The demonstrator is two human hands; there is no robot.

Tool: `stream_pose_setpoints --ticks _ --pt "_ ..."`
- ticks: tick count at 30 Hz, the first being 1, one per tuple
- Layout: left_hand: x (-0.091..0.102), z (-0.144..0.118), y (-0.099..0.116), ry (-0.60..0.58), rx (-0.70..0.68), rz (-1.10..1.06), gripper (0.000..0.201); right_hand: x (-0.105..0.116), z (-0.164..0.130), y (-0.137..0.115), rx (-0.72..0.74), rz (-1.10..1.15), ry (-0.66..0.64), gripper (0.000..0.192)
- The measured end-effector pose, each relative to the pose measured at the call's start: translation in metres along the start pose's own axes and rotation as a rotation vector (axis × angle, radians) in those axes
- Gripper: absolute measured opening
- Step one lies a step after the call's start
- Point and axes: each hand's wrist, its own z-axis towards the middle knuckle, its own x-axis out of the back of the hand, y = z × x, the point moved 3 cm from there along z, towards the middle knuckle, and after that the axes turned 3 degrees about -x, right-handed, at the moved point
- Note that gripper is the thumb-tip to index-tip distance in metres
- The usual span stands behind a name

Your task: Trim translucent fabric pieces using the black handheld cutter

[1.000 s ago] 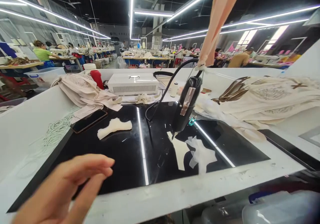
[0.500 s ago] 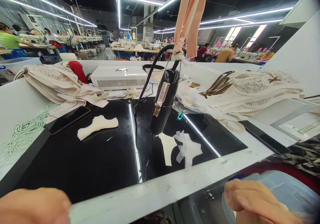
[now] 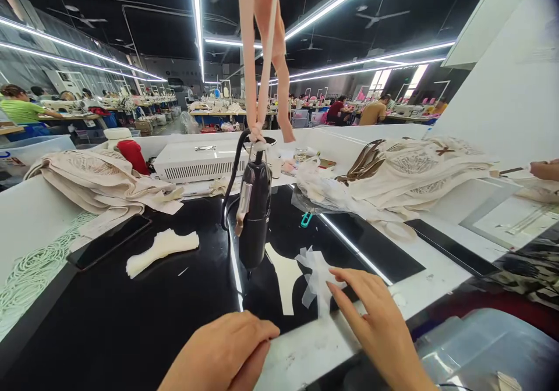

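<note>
1. Here the right hand [image 3: 375, 321] lies flat and open, gripping nothing; its fingertips [image 3: 334, 274] rest on the thin translucent scraps [image 3: 317, 272] that lie on the black worktop [image 3: 131, 315], probably to pin the flimsy pieces so they do not slide
2. The left hand [image 3: 218, 353] is loosely curled at the near edge of the worktop, knuckles up; whether anything is inside it cannot be told, and it seems only to steady itself there
3. Just left of the scraps lies a cream cut piece [image 3: 286, 277], flat on the worktop
4. Above that piece hangs a black hand tool [image 3: 254, 219], tip down, slung from pink fabric strips [image 3: 262, 53] tied at its top, likely so it stays within reach; its black cord [image 3: 231, 176] loops away behind
5. Further left of the tool lies a small folded cream piece [image 3: 161, 251], and past it a dark phone [image 3: 109, 248]
6. Behind the tool stands a white vented box [image 3: 196, 164]; stacks of cream garments [image 3: 105, 184] and [image 3: 419, 170] lie to either side
7. Containers: a clear plastic tub [image 3: 489, 344] sits below the worktop's near right edge, its contents not discernible; a white bin [image 3: 35, 146] stands far left, contents hidden
</note>
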Motion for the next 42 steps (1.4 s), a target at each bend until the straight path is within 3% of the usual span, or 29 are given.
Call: stream_pose_setpoints --ticks 5,9,15,20,28,33,36,42 --pt "-0.037 0.010 -0.016 -0.136 -0.066 0.201 0.024 -0.006 0.008 -0.015 0.090 0.053 -0.058 0.023" --pt "-0.058 0.010 -0.025 -0.251 -0.083 0.354 0.022 -0.014 0.012 -0.035 0.215 0.061 -0.179 0.026" --pt "-0.069 0.008 -0.033 -0.231 -0.041 0.329 0.020 -0.032 0.019 -0.054 0.411 -0.119 -0.290 0.037" --pt "-0.072 0.006 -0.036 -0.226 0.043 0.225 0.018 -0.035 0.017 -0.054 0.453 -0.161 -0.295 0.040" --pt "-0.076 0.007 -0.034 -0.224 0.033 0.207 0.019 -0.027 0.023 -0.048 0.436 -0.113 -0.351 0.043" --pt "-0.075 0.011 -0.030 -0.187 -0.014 0.254 0.012 -0.027 0.026 -0.041 0.324 -0.016 -0.458 0.039" --pt "-0.074 0.012 -0.028 -0.177 -0.034 0.280 0.003 -0.028 0.026 -0.038 0.287 0.011 -0.467 0.037" --pt "-0.073 0.011 -0.029 -0.152 -0.048 0.276 0.008 -0.027 0.030 -0.037 0.175 0.085 -0.458 0.034"
